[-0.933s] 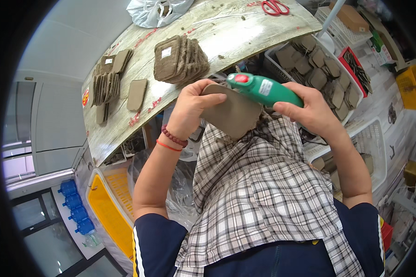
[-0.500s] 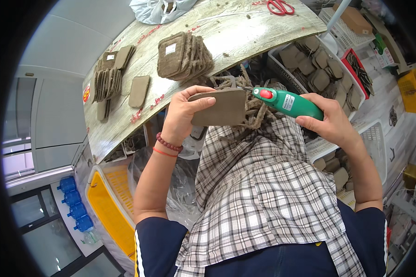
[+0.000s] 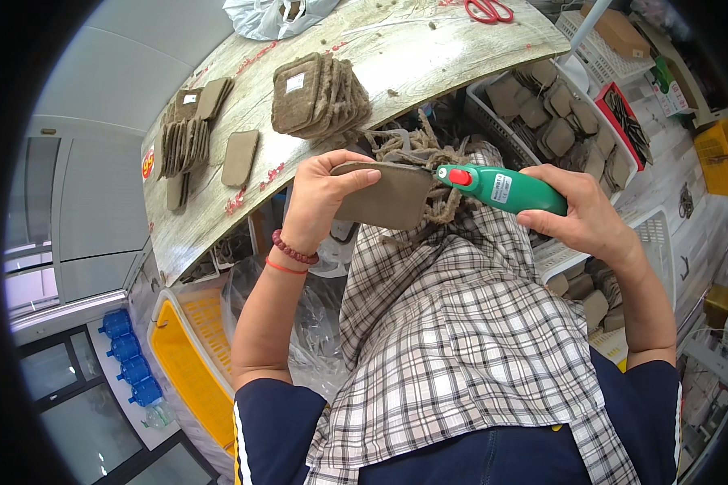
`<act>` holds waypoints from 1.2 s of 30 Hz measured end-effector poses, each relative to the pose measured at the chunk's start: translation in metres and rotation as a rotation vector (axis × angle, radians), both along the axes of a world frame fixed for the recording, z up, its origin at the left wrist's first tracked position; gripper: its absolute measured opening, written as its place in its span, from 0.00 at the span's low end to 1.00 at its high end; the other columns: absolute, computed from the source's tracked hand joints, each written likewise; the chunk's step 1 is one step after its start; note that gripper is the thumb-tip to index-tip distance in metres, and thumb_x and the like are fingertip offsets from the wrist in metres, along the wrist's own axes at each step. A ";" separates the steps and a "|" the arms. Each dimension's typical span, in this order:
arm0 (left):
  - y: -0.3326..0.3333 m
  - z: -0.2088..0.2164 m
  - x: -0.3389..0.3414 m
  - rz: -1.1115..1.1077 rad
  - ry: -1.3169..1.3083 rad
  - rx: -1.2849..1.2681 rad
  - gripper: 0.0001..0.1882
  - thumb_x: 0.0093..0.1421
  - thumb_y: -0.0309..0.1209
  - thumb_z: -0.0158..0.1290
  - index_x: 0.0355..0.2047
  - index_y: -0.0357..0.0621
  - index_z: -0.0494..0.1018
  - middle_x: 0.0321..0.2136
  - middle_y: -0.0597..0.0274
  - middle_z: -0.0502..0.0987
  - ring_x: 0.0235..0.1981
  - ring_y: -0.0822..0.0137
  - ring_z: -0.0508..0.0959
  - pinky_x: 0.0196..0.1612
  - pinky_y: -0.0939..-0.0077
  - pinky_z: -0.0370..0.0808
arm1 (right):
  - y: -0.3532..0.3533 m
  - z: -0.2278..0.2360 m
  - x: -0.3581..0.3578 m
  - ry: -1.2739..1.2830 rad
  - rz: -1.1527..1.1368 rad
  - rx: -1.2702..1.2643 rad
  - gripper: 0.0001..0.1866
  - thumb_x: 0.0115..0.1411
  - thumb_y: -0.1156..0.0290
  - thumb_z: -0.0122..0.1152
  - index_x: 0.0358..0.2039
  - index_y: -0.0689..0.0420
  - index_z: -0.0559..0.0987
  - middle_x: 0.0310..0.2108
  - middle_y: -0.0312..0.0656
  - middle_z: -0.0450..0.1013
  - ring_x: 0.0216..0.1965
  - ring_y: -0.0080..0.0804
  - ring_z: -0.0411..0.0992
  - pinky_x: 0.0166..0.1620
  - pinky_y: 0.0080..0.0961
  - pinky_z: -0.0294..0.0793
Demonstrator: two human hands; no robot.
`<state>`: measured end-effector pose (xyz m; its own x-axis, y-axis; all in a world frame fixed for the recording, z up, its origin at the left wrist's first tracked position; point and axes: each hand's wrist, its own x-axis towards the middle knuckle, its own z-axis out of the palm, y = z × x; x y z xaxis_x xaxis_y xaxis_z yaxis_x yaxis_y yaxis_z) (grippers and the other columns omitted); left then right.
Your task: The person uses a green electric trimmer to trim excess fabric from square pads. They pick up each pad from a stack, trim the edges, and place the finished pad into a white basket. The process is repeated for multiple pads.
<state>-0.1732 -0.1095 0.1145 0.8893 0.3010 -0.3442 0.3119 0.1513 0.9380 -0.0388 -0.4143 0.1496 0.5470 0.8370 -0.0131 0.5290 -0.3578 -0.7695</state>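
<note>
Pinched between the thumb and fingers of my left hand (image 3: 323, 187) is a brown rounded rectangular fabric pad (image 3: 392, 196), smooth side showing. My right hand (image 3: 578, 208) is wrapped round a green handheld electric cutter (image 3: 514, 187) with a red button. Its tip meets the upper right corner of the pad; the blade itself is mostly hidden. Behind and below the tip hang fluffy brown trimmings (image 3: 445, 198), bunched over my lap.
On the table (image 3: 429, 69) stand a stack of brown fluffy pads (image 3: 319, 95), a smaller pile (image 3: 184, 137), a single pad (image 3: 240, 158), red scissors (image 3: 488, 10) and a plastic bag (image 3: 277, 18). A white crate (image 3: 493, 121) of pads is at right, a yellow basket (image 3: 186, 364) at lower left.
The cutter's tip has shifted slightly left and down, from above the pad's right end to its upper right corner. The pad has tilted, its right end lower.
</note>
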 end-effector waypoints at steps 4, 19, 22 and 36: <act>0.000 -0.003 0.001 -0.025 0.013 0.022 0.08 0.52 0.21 0.61 0.34 0.37 0.77 0.29 0.60 0.81 0.26 0.75 0.80 0.30 0.83 0.76 | 0.002 -0.001 -0.001 -0.001 0.025 0.006 0.25 0.51 0.55 0.68 0.42 0.61 0.77 0.28 0.46 0.76 0.29 0.37 0.77 0.34 0.30 0.75; -0.015 0.007 0.010 -0.110 0.036 0.047 0.17 0.53 0.20 0.60 0.44 0.37 0.75 0.31 0.60 0.81 0.30 0.75 0.80 0.35 0.84 0.76 | 0.014 0.003 -0.006 0.005 0.018 0.012 0.23 0.51 0.56 0.67 0.42 0.60 0.77 0.28 0.46 0.76 0.30 0.39 0.76 0.35 0.31 0.74; -0.017 0.006 0.011 -0.133 0.023 0.035 0.22 0.53 0.20 0.60 0.49 0.38 0.73 0.34 0.60 0.81 0.33 0.75 0.80 0.38 0.84 0.76 | 0.020 0.000 -0.005 0.020 0.025 0.016 0.23 0.52 0.56 0.67 0.42 0.60 0.77 0.28 0.46 0.76 0.29 0.39 0.76 0.34 0.31 0.74; -0.014 -0.044 -0.030 0.553 -0.351 -0.609 0.14 0.57 0.17 0.55 0.44 0.36 0.71 0.42 0.53 0.77 0.42 0.63 0.79 0.47 0.65 0.78 | 0.014 -0.020 -0.032 0.257 -0.251 0.101 0.22 0.56 0.60 0.66 0.44 0.62 0.75 0.27 0.38 0.73 0.27 0.20 0.69 0.32 0.21 0.70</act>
<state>-0.2030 -0.1235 0.0701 0.7557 0.5715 -0.3199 -0.2429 0.6982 0.6734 -0.0707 -0.4007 0.1292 0.7249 0.6814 -0.1011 0.2194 -0.3675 -0.9038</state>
